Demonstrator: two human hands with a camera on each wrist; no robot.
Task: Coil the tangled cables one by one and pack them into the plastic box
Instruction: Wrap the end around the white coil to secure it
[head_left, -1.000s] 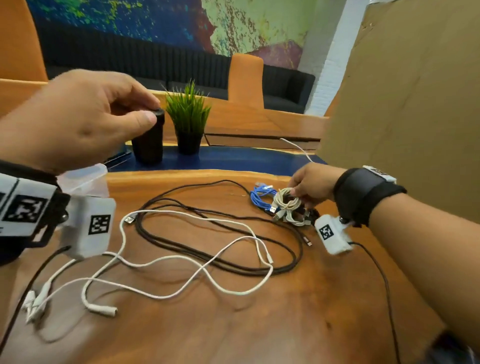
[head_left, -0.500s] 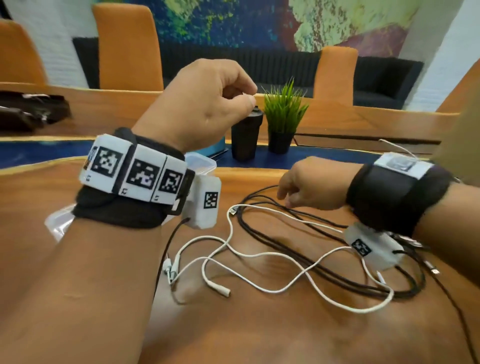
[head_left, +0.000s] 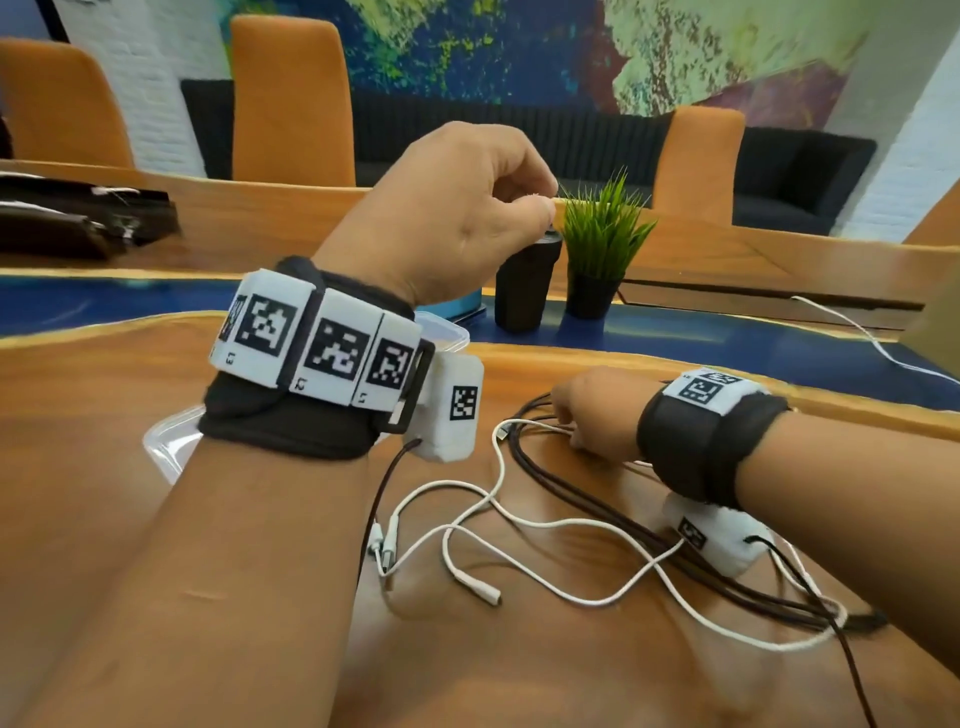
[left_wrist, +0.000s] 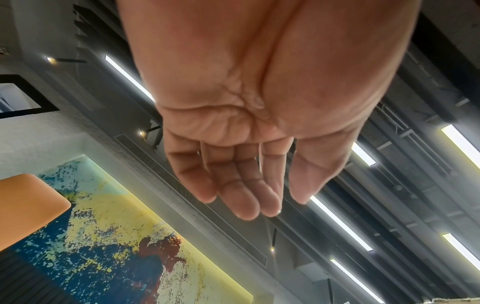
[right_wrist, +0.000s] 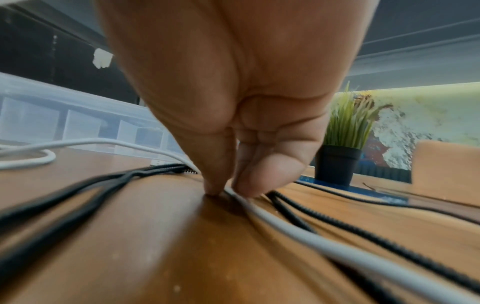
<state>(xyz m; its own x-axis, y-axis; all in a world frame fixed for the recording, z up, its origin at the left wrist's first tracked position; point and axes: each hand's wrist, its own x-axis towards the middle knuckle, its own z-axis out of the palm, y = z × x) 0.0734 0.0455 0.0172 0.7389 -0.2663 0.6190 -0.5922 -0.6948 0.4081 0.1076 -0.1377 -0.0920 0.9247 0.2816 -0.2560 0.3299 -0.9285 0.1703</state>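
Right hand (head_left: 589, 410), centre-right of the head view, is down on the table (head_left: 104, 395); thumb and fingertips (right_wrist: 213, 188) close on the white cable (head_left: 571, 525) where it crosses the black cable (head_left: 597, 499). The white run heads toward lower right. Left hand (head_left: 457, 208) is raised, upper centre, loosely curled and empty (farther away). Plastic box (head_left: 444, 332) sits behind the left wrist.

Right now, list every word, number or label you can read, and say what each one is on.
"L3", "L2", "L1": tiny print under the three black-and-white square markers on the left wristband, read left to right.
Right wristband: square markers only; any print is too small to read.
No other readable text in any view.
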